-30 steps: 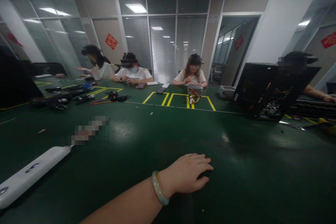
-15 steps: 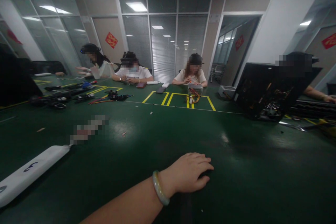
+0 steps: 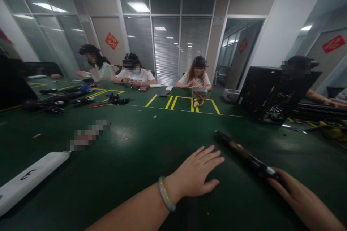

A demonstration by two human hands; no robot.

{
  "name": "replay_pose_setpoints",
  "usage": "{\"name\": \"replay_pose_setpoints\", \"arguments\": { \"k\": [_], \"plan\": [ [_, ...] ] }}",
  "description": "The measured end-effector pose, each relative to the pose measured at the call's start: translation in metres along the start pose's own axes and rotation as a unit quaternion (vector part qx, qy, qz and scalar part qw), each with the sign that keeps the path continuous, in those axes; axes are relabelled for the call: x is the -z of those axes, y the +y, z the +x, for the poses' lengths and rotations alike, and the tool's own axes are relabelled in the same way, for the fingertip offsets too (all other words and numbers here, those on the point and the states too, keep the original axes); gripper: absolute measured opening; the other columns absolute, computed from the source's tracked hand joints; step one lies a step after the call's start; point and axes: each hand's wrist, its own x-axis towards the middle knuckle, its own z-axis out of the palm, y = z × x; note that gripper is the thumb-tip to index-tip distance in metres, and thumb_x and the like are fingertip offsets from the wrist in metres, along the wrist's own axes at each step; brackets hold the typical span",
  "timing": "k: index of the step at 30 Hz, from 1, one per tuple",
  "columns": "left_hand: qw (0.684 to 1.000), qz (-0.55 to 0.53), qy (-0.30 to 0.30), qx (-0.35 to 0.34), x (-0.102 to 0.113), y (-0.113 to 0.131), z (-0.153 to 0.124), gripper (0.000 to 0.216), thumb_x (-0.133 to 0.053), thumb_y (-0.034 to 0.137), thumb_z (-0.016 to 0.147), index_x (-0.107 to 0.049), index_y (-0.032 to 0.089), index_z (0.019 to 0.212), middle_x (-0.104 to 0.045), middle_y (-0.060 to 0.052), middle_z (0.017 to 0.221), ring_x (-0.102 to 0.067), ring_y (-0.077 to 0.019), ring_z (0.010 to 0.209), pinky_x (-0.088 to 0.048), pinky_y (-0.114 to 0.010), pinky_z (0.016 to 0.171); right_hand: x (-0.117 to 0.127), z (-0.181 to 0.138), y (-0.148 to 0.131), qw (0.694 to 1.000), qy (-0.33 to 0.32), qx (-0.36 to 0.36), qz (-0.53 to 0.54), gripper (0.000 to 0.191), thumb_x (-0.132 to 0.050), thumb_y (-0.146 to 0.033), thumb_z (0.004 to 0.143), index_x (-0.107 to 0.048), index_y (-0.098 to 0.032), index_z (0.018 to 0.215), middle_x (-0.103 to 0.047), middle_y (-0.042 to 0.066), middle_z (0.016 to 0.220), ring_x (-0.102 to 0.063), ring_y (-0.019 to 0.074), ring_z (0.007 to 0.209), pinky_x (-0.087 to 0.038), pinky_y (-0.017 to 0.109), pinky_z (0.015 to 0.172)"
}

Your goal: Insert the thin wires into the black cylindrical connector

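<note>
My left hand (image 3: pixel 195 173), with a pale green bangle (image 3: pixel 166 194) on the wrist, is over the dark green table, palm down. Its fingers are spread and nothing is in them. From the lower right my right hand (image 3: pixel 298 196) reaches in, closed around the near end of a long narrow black object (image 3: pixel 245 155). Small silver and red spots show along this object; motion blur hides its exact kind. The far end points up and left, just beyond my left fingertips, without visible contact.
A white power bank-like bar (image 3: pixel 34 178) marked with a numeral lies left. Dark cables (image 3: pixel 116 99) sit farther back. A black computer case (image 3: pixel 271 94) stands right, beside a grey box (image 3: pixel 230 94). Several people sit around the table (image 3: pixel 151 144), one behind a wired metal unit (image 3: pixel 200 94).
My right hand has come into view from the right with the long black object. My left hand has spread its fingers wider. The view has shifted slightly.
</note>
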Motion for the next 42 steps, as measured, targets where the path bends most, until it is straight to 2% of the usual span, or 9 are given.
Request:
{"name": "replay_pose_setpoints", "arguments": {
  "k": [5, 10, 15, 21, 29, 35, 37, 39, 42],
  "plan": [
    [0.999, 0.028, 0.041, 0.010, 0.009, 0.004, -0.001, 0.051, -0.047, 0.042, 0.097, -0.037, 0.023, 0.143, -0.038, -0.003, 0.149, -0.021, -0.0196, 0.142, -0.015, -0.041, 0.118, -0.045, 0.015, -0.124, 0.970, -0.127, 0.200, 0.062, 0.045, -0.049, -0.043, 0.094, -0.049, -0.021, 0.133, -0.057, 0.009, 0.131, -0.057, 0.0268, 0.116, -0.047, 0.038, 0.099],
    [0.990, 0.056, 0.070, 0.106, 0.001, -0.005, -0.004, 0.040, -0.042, 0.044, 0.100, -0.050, 0.024, 0.133, -0.051, -0.004, 0.139, -0.042, -0.0202, 0.131, -0.026, -0.041, 0.113, -0.068, 0.029, -0.200, 0.940, -0.128, 0.312, 0.057, 0.040, -0.050, -0.022, 0.091, -0.051, -0.014, 0.130, -0.055, 0.012, 0.132, -0.053, 0.0255, 0.119, -0.041, 0.038, 0.105],
    [0.984, 0.063, 0.073, 0.149, -0.004, -0.014, -0.005, 0.037, -0.042, 0.042, 0.100, -0.052, 0.023, 0.130, -0.057, -0.005, 0.131, -0.052, -0.0213, 0.120, -0.040, -0.039, 0.102, -0.075, 0.035, -0.206, 0.946, -0.112, 0.299, 0.053, 0.045, -0.044, -0.023, 0.095, -0.044, -0.014, 0.139, -0.051, 0.013, 0.137, -0.049, 0.0243, 0.124, -0.040, 0.037, 0.106],
    [0.985, 0.072, 0.059, 0.145, -0.001, -0.012, -0.006, 0.040, -0.039, 0.043, 0.100, -0.048, 0.023, 0.134, -0.058, -0.006, 0.129, -0.056, -0.0230, 0.113, -0.043, -0.039, 0.094, -0.075, 0.030, -0.201, 0.956, -0.103, 0.272, 0.037, 0.041, -0.042, -0.025, 0.096, -0.046, -0.016, 0.136, -0.052, 0.011, 0.134, -0.055, 0.0258, 0.116, -0.047, 0.037, 0.096],
    [0.985, 0.097, 0.024, 0.141, -0.005, -0.022, -0.007, 0.072, -0.051, 0.072, 0.083, -0.046, 0.022, 0.133, -0.062, -0.008, 0.117, -0.057, -0.0268, 0.102, -0.043, -0.039, 0.087, -0.065, 0.028, -0.198, 0.968, -0.093, 0.231, 0.033, 0.025, -0.043, -0.028, 0.098, -0.057, -0.017, 0.116, -0.063, 0.010, 0.108, -0.062, 0.0243, 0.095, -0.049, 0.035, 0.083],
    [0.982, 0.118, 0.012, 0.147, -0.007, -0.023, -0.006, 0.051, -0.063, 0.053, 0.086, -0.051, 0.025, 0.126, -0.060, -0.005, 0.107, -0.054, -0.0256, 0.101, -0.041, -0.038, 0.087, -0.031, 0.028, -0.190, 0.983, 0.001, 0.184, 0.002, 0.030, -0.054, -0.039, 0.093, -0.055, -0.019, 0.115, -0.060, 0.008, 0.110, -0.058, 0.0255, 0.102, -0.045, 0.036, 0.086],
    [0.982, 0.111, 0.014, 0.151, -0.006, -0.020, -0.006, 0.049, -0.067, 0.049, 0.084, -0.052, 0.026, 0.125, -0.058, -0.004, 0.107, -0.052, -0.0255, 0.101, -0.041, -0.038, 0.088, -0.017, 0.022, -0.191, 0.986, -0.045, 0.152, -0.044, 0.024, -0.055, -0.042, 0.091, -0.062, -0.020, 0.097, -0.064, 0.006, 0.095, -0.062, 0.0237, 0.083, -0.045, 0.034, 0.071],
    [0.982, 0.102, 0.017, 0.158, -0.004, -0.016, -0.006, 0.047, -0.069, 0.045, 0.082, -0.053, 0.028, 0.122, -0.057, -0.003, 0.106, -0.051, -0.0250, 0.101, -0.041, -0.038, 0.088, -0.006, 0.013, -0.194, 0.979, -0.149, 0.122, -0.066, 0.025, -0.061, -0.046, 0.086, -0.065, -0.022, 0.080, -0.065, 0.003, 0.079, -0.061, 0.0218, 0.069, -0.039, 0.030, 0.057],
    [0.980, 0.097, 0.016, 0.171, -0.002, -0.011, -0.005, 0.042, -0.070, 0.041, 0.082, -0.054, 0.028, 0.119, -0.055, -0.003, 0.105, -0.051, -0.0242, 0.101, -0.041, -0.037, 0.088, -0.001, 0.002, -0.200, 0.963, -0.224, 0.123, -0.082, 0.021, -0.077, -0.040, 0.070, -0.067, -0.022, 0.073, -0.066, 0.001, 0.074, -0.061, 0.0222, 0.068, -0.032, 0.026, 0.053]
  ]
}}
